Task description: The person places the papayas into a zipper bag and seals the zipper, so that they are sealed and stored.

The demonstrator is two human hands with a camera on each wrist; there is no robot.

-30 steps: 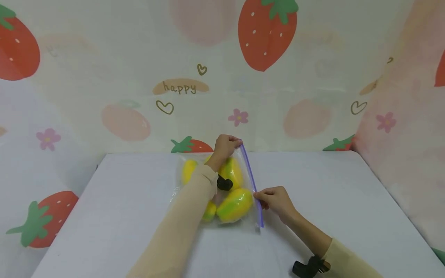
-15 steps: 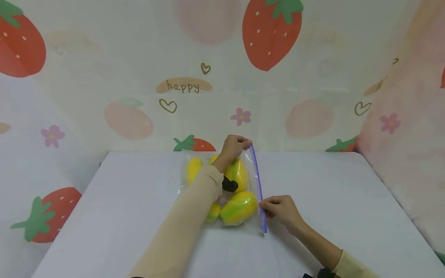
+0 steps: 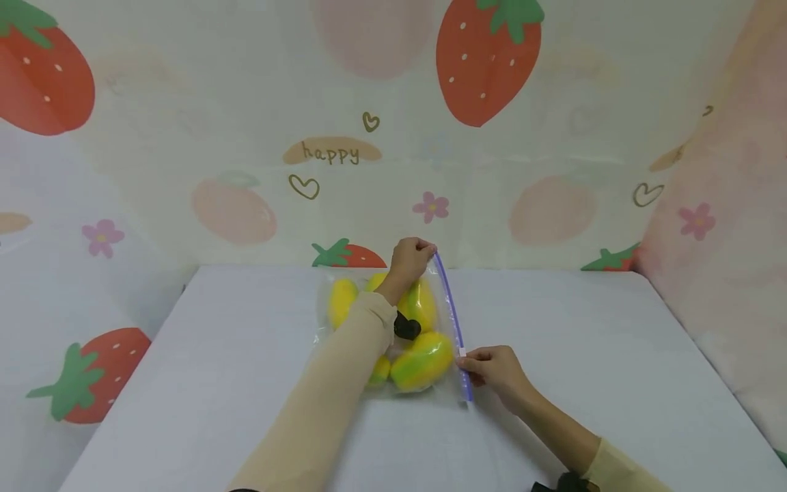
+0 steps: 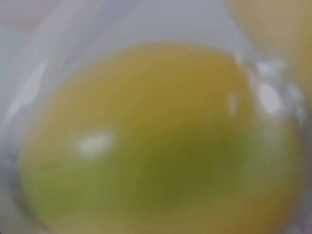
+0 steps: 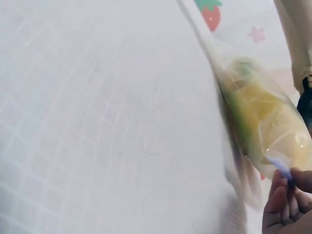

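A clear zip bag (image 3: 439,393) lies in the middle of the white table, holding several yellow-green mangoes (image 3: 423,362). Along its right side runs a purple zip strip (image 3: 450,301). My left hand (image 3: 410,263) pinches the strip's far end, its forearm crossing over the bag and covering part of the fruit. Near the strip's other end, my right hand (image 3: 496,372) pinches it between thumb and fingers, beside a small white slider (image 3: 462,352). One mango (image 4: 161,136) fills the left wrist view, blurred. In the right wrist view the fingers (image 5: 278,200) grip the purple strip.
The white table (image 3: 584,321) stretches out on both sides of the bag. Behind it hangs a pale cloth (image 3: 467,171) printed with strawberries and hearts. Black wrist cameras (image 3: 407,326) are strapped to both arms.
The bag and both hands have shifted slightly right, then the left hand a little back left. My right fingers now sit closer to the strip's near end, and the white slider shows beside them.
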